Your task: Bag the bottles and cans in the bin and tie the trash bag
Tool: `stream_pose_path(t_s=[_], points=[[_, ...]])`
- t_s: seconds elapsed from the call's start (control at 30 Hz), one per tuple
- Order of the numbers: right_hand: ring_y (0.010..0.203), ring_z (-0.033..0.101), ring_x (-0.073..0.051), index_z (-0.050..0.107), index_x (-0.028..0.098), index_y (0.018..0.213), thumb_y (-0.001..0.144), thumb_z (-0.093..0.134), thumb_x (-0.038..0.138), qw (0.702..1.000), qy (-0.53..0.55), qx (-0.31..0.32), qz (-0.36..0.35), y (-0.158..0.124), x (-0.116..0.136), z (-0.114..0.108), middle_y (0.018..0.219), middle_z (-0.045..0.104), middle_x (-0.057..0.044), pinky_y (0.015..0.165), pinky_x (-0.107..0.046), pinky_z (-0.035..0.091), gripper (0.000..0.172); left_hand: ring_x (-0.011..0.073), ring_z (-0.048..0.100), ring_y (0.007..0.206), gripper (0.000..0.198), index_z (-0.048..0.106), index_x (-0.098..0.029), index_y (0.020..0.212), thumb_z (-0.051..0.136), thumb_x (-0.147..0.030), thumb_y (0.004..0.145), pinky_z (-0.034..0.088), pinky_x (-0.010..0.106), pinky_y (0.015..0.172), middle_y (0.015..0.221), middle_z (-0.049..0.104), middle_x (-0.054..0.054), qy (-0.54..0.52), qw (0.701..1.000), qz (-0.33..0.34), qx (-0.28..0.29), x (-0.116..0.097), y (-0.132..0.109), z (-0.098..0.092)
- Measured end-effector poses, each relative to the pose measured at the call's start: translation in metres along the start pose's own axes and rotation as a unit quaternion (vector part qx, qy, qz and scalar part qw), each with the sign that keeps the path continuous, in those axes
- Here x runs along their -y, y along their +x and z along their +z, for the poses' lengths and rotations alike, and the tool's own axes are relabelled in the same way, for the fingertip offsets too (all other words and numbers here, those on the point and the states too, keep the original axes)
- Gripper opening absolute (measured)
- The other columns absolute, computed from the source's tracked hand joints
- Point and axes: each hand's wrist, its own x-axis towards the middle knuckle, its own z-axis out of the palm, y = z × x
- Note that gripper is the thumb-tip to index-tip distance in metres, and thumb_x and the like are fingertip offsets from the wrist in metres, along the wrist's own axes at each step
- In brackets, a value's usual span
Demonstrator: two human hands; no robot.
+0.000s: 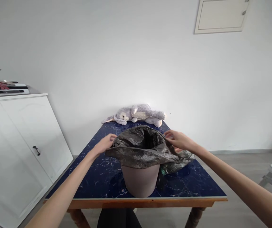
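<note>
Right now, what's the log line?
left hand: at black bag; right hand: opposite side; bag: over bin; bin: on table; plush rabbit: behind

The table (pixel 95 180) is faced in white-veined blue and edged in wood. A bin (pixel 140 181) is stood upright near its front edge, with a crumpled plastic bag (pixel 183 161) at right; a plush rabbit (pixel 140 115) is laid across the far end.
</note>
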Motion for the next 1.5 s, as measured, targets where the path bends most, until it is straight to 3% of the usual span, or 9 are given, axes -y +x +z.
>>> stream_pose_path(t_s=[0.17, 0.37, 0.6, 0.83, 0.93, 1.03, 1.2, 1.33, 1.5], points=[[0.12, 0.068, -0.028, 0.066, 0.026, 0.131, 0.107, 0.057, 0.056, 0.984, 0.029, -0.098, -0.148, -0.056, 0.033, -0.023, 0.136, 0.068, -0.013, 0.098, -0.045, 0.061, 0.039, 0.0295, 0.063, 0.131, 0.051, 0.069, -0.025, 0.126, 0.039, -0.063, 0.11, 0.049, 0.04, 0.114, 0.136, 0.072, 0.011, 0.001, 0.991, 0.122, -0.051, -0.027, -0.045, -0.009], [0.114, 0.068, -0.026, 0.054, 0.03, 0.141, 0.107, 0.065, 0.034, 0.929, -0.085, -0.097, -0.348, -0.105, 0.044, -0.001, 0.128, 0.063, -0.012, 0.089, -0.04, 0.062, 0.036, 0.0226, 0.07, 0.092, 0.033, 0.065, -0.027, 0.121, 0.076, -0.048, 0.097, 0.06, 0.033, 0.081, 0.107, 0.072, 0.007, 0.106, 0.933, 0.34, -0.044, -0.03, -0.094, -0.003], [0.083, 0.065, -0.019, 0.056, 0.024, 0.124, 0.11, 0.048, 0.012, 0.9, -0.161, -0.05, -0.401, -0.106, 0.032, 0.023, 0.105, 0.067, -0.006, 0.068, -0.033, 0.052, 0.02, 0.0149, 0.067, 0.066, 0.012, 0.06, -0.024, 0.106, 0.065, -0.014, 0.105, 0.05, 0.028, 0.063, 0.081, 0.073, -0.001, 0.194, 0.85, 0.489, -0.004, -0.02, -0.114, 0.014], [0.085, 0.071, -0.022, 0.065, 0.026, 0.112, 0.111, 0.053, 0.023, 0.924, -0.158, 0.113, -0.329, -0.119, 0.022, 0.027, 0.099, 0.072, -0.003, 0.07, -0.036, 0.053, 0.012, 0.0299, 0.075, 0.115, 0.039, 0.061, -0.03, 0.143, 0.067, -0.032, 0.105, 0.063, 0.041, 0.097, 0.129, 0.076, 0.01, 0.267, 0.88, 0.389, 0.054, 0.024, -0.161, 0.022], [0.087, 0.071, -0.018, 0.064, 0.03, 0.116, 0.109, 0.06, 0.024, 0.948, -0.033, 0.031, -0.316, -0.127, 0.033, 0.012, 0.1, 0.073, 0.0, 0.076, -0.032, 0.055, 0.01, 0.0345, 0.068, 0.13, 0.048, 0.054, -0.036, 0.149, 0.065, -0.032, 0.102, 0.063, 0.047, 0.102, 0.147, 0.066, 0.012, 0.212, 0.933, 0.29, -0.032, 0.06, -0.178, 0.017], [0.122, 0.066, -0.025, 0.057, 0.031, 0.14, 0.106, 0.065, 0.024, 0.935, -0.04, -0.111, -0.335, -0.126, 0.05, 0.006, 0.133, 0.068, -0.009, 0.101, -0.041, 0.055, 0.036, 0.0331, 0.07, 0.126, 0.032, 0.061, -0.035, 0.137, 0.06, -0.035, 0.105, 0.064, 0.046, 0.1, 0.14, 0.067, 0.011, 0.175, 0.962, 0.189, -0.094, 0.098, -0.174, 0.016], [0.14, 0.054, -0.031, 0.056, 0.026, 0.145, 0.105, 0.069, 0.038, 0.918, -0.108, -0.08, -0.373, -0.101, 0.077, 0.031, 0.142, 0.065, -0.012, 0.118, -0.054, 0.044, 0.043, 0.0299, 0.074, 0.107, 0.041, 0.072, -0.026, 0.114, 0.055, -0.062, 0.103, 0.065, 0.037, 0.082, 0.121, 0.073, 0.012, 0.133, 0.982, 0.068, -0.116, 0.143, -0.138, 0.016], [0.125, 0.062, -0.026, 0.064, 0.024, 0.126, 0.104, 0.072, 0.038, 0.921, -0.05, -0.062, -0.381, -0.084, 0.09, 0.046, 0.126, 0.071, -0.008, 0.12, -0.053, 0.039, 0.027, 0.031, 0.072, 0.112, 0.051, 0.071, -0.026, 0.118, 0.054, -0.071, 0.101, 0.063, 0.036, 0.08, 0.125, 0.075, 0.011, 0.04, 0.99, 0.006, -0.135, 0.119, -0.106, 0.003], [0.108, 0.066, -0.022, 0.068, 0.023, 0.108, 0.101, 0.078, 0.034, 0.921, 0.015, -0.038, -0.387, -0.075, 0.093, 0.046, 0.11, 0.075, -0.003, 0.109, -0.047, 0.043, 0.016, 0.0313, 0.065, 0.136, 0.055, 0.073, -0.027, 0.129, 0.053, -0.071, 0.103, 0.053, 0.043, 0.115, 0.145, 0.071, 0.008, -0.088, 0.995, 0.038, -0.041, 0.032, -0.044, -0.011]])
